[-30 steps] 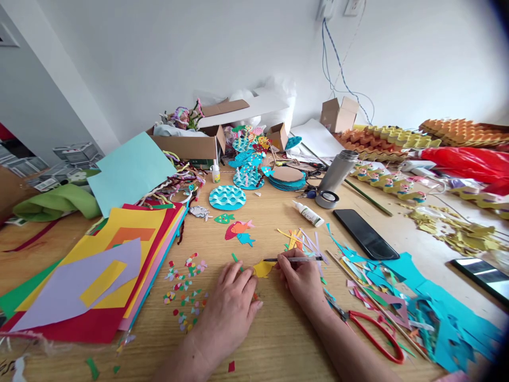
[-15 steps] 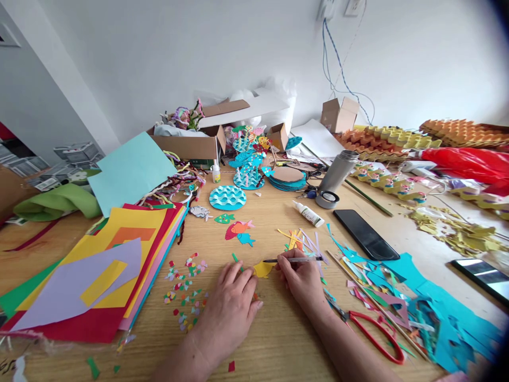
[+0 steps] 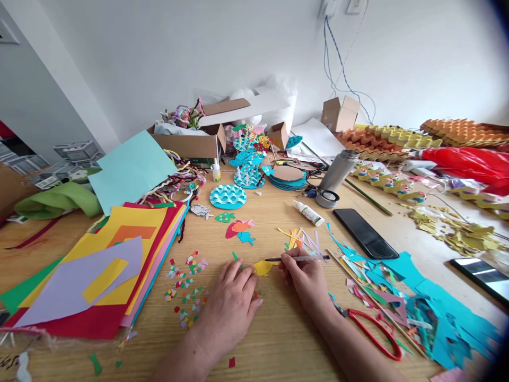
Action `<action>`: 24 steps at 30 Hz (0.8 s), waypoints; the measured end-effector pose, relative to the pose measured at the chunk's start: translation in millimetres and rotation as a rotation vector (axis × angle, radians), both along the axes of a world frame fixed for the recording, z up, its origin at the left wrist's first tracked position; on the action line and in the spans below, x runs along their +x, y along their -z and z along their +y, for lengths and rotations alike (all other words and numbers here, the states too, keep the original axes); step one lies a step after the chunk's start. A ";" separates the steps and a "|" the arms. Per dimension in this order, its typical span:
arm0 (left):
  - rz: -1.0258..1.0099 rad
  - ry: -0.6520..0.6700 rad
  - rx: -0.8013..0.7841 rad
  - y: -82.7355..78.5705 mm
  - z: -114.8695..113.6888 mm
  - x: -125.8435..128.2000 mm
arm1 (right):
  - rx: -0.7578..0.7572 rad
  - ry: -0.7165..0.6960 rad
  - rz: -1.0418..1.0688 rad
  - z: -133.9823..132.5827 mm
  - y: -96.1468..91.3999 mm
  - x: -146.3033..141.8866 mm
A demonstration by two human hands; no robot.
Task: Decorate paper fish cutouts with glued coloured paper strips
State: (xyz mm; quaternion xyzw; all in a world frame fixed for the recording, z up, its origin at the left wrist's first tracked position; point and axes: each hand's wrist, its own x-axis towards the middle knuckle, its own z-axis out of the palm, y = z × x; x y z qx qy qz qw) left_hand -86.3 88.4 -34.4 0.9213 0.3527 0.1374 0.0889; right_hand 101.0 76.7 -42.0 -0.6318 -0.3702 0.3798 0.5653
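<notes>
A small yellow paper fish [image 3: 263, 267] lies flat on the table between my hands. My left hand [image 3: 234, 292] rests palm down with its fingers stretched out, the fingertips pressing the fish's left end. A green paper strip [image 3: 235, 256] pokes out beyond those fingers. Pinched in my right hand [image 3: 303, 276] is a pen [image 3: 306, 258], held nearly level, its tip at the upper edge of the fish. Farther back lie a red and orange paper fish [image 3: 239, 228], a blue paper fish [image 3: 247, 238] and a green one [image 3: 225, 217].
Colored paper sheets [image 3: 131, 239] are stacked at left, beside scattered paper dots [image 3: 186, 289]. Red-handled scissors [image 3: 376, 331], a thin stick [image 3: 374, 300] and blue paper scraps [image 3: 441, 329] lie at right. Behind are a glue tube [image 3: 308, 213], a phone [image 3: 365, 233] and a metal flask [image 3: 339, 171].
My right hand and the pen have shifted slightly to the right, the tip staying along the fish's top edge. My left hand stays in place on the fish.
</notes>
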 end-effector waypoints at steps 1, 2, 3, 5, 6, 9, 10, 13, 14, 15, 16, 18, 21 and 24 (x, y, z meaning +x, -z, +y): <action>0.003 0.001 -0.003 -0.3 0.0 -0.2 | -0.011 -0.027 0.027 -1.3 -4.3 0.6; 0.006 0.002 -0.005 -0.6 0.0 -0.3 | -0.022 -0.061 0.047 -2.5 -8.7 1.6; 0.008 0.002 -0.008 -0.8 0.2 -0.4 | -0.031 -0.098 0.057 -3.6 -12.9 3.0; 0.007 0.003 -0.011 -0.8 0.7 -0.3 | -0.039 -0.164 0.054 -4.8 -19.0 6.0; 0.006 0.004 -0.011 -0.7 1.0 -0.1 | -0.043 -0.187 0.050 -4.8 -20.2 7.3; 0.001 0.001 -0.007 -0.1 2.0 0.3 | -0.045 -0.213 0.049 -3.4 -16.7 9.0; 0.000 0.001 -0.005 0.1 2.3 0.3 | -0.044 -0.212 0.048 -2.9 -14.0 8.9; -0.001 0.008 0.001 0.6 3.6 0.0 | -0.034 -0.214 0.030 -2.3 -5.6 8.4; -0.001 0.010 0.004 0.8 4.1 -0.3 | -0.032 -0.216 0.021 -2.6 -3.3 8.5; -0.001 0.010 0.009 0.9 4.7 -0.6 | -0.030 -0.219 0.014 -3.0 -1.3 8.7; -0.001 0.009 0.015 1.0 5.4 -1.0 | -0.029 -0.219 0.012 -3.5 0.4 8.8; -0.003 0.007 0.028 1.0 7.0 -2.0 | -0.027 -0.216 0.024 -4.5 3.0 8.8; -0.012 0.017 0.028 0.2 9.6 -3.5 | -0.022 -0.222 0.029 -5.9 5.3 6.9; -0.021 0.035 0.013 -1.0 11.8 -4.2 | -0.024 -0.250 -0.025 -7.0 6.2 4.5</action>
